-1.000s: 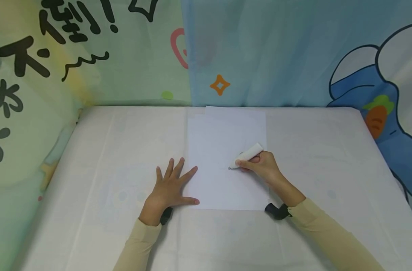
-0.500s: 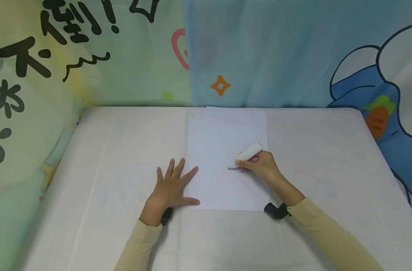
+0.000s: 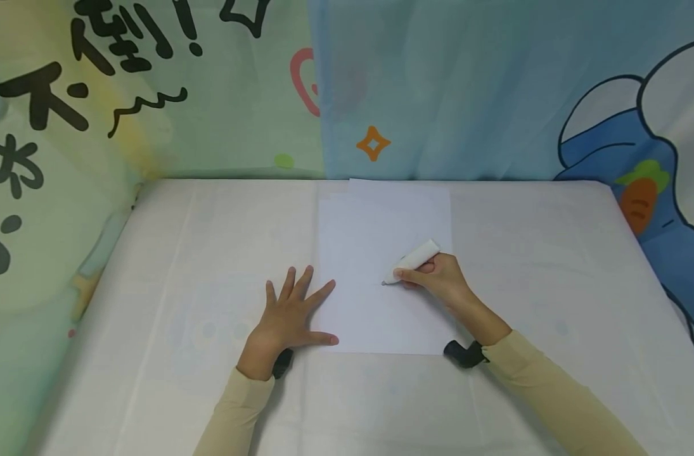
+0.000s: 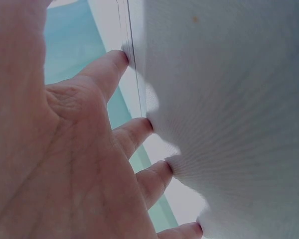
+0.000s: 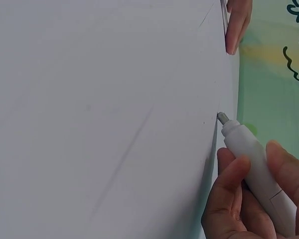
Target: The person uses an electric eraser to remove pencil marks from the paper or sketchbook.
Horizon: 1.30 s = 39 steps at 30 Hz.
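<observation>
White paper (image 3: 381,221) lies on the white-covered table, with its left edge beside my left hand (image 3: 284,326). That hand rests flat with its fingers spread; its thumb and index fingertip reach onto the paper's left side. In the left wrist view the fingertips (image 4: 142,127) touch down on the white surface. My right hand (image 3: 443,278) pinches a thick white pen (image 3: 417,256) between thumb and fingers, slanted with its tip down to the left. The right wrist view shows the pen's grey metal tip (image 5: 223,118) at the paper surface. No line on the paper can be made out in the head view.
The white tablecloth (image 3: 221,228) stretches around the paper on all sides. Behind the table hangs a printed blue and green curtain (image 3: 466,95). A black strap piece (image 3: 463,353) sits at my right wrist.
My right hand and the pen tip have slid slightly left across the paper. The left hand stays in place on the paper's edge; the whole view has shifted a little.
</observation>
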### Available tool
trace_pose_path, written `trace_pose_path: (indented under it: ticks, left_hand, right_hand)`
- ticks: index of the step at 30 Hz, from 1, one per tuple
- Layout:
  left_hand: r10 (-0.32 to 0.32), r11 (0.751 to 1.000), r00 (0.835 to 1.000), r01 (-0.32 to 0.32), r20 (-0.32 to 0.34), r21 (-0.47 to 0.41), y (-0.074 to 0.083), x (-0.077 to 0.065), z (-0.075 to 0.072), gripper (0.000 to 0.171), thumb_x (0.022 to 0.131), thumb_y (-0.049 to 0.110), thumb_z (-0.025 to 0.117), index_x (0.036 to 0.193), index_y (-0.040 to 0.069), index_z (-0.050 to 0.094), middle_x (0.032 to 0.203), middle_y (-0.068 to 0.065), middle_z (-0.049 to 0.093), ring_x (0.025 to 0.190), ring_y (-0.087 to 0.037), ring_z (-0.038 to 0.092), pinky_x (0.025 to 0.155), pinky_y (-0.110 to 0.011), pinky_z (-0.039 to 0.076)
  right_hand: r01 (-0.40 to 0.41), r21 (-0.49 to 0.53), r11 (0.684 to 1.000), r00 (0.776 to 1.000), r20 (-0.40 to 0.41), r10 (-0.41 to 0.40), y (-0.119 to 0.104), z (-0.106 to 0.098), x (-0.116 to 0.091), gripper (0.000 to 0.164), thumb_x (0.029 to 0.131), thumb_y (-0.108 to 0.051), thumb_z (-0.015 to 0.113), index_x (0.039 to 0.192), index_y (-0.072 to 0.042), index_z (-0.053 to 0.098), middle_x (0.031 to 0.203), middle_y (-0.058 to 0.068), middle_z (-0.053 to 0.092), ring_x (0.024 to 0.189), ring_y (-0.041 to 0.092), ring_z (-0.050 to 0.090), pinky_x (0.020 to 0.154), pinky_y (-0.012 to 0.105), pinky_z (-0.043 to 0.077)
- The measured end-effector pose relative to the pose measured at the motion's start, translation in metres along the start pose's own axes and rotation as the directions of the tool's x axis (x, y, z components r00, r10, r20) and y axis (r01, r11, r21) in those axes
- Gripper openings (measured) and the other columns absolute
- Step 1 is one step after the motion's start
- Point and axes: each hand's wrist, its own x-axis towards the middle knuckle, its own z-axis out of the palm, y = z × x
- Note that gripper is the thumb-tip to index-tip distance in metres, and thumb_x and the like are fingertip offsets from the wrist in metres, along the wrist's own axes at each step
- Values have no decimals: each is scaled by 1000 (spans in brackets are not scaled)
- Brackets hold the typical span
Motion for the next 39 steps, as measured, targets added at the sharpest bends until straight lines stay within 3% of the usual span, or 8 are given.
trace_pose_path:
  ticks: [11, 39]
  left_hand:
    - [1, 1000, 1000, -1, 1, 11, 1, 2, -1, 97, 74, 62, 75, 154, 28, 32, 163, -16, 13, 148, -44, 2, 109, -73, 5]
    - [0, 1000, 1000, 0, 1, 9, 1, -1, -1, 96, 74, 60, 76, 153, 27, 33, 162, -17, 15, 147, -45, 5, 108, -74, 6]
  right_hand:
    - [13, 7, 1000, 1000, -2, -13, -3, 1, 1, 30, 84, -6, 75, 101, 11, 58, 69, -1, 71, 65, 2, 63, 66, 15, 53]
    - [-10, 39, 999, 1000, -5, 11, -1, -5, -1, 35, 84, -5, 75, 108, 12, 54, 73, -3, 71, 67, 1, 64, 68, 17, 55]
